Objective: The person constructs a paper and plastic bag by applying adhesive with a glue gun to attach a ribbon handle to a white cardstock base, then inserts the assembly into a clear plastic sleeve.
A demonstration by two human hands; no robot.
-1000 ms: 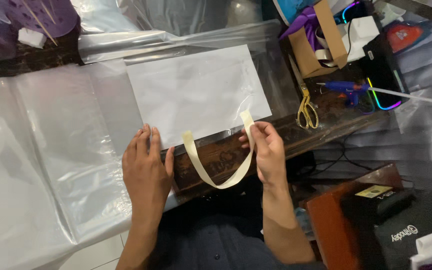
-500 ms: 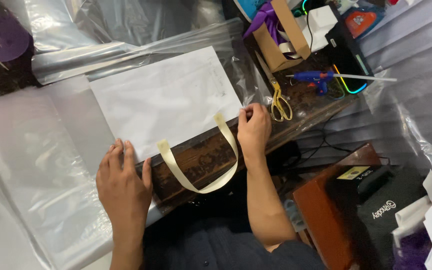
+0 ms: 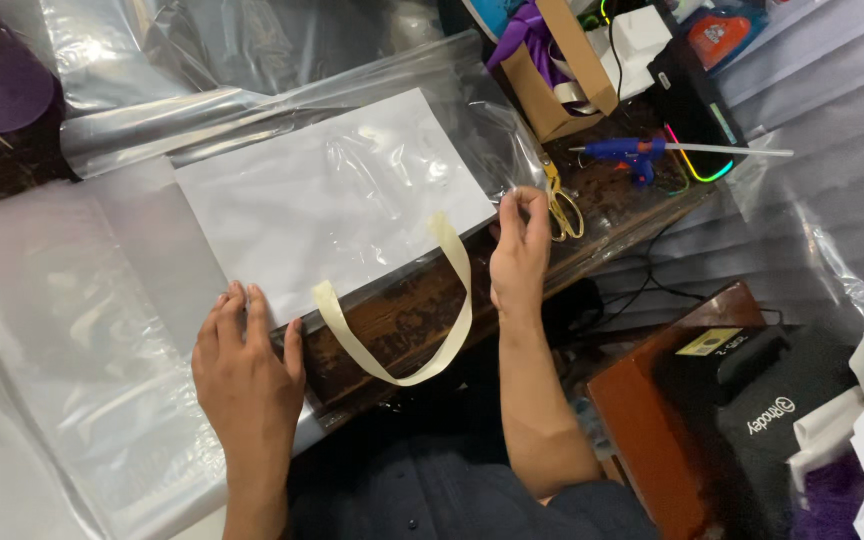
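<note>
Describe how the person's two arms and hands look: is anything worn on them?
Both the left hand and the right hand are bare, without gloves, rings or a watch that I can see. The forearms are uncovered; no sleeve reaches them. Dark clothing shows below.

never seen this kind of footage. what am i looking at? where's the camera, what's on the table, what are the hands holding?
There is no machine here: a person works with two bare hands, filmed by one camera worn on the head and looking down.

On the dark wooden table lies a flat white bag under clear plastic sheet, with a cream loop handle hanging over the table edge.

The left hand rests flat, pressing the bag's near left corner. The right hand pinches the clear plastic at the bag's right corner.

Close by lie yellow-handled scissors and a blue glue gun, with a brown cardboard box behind.
</note>
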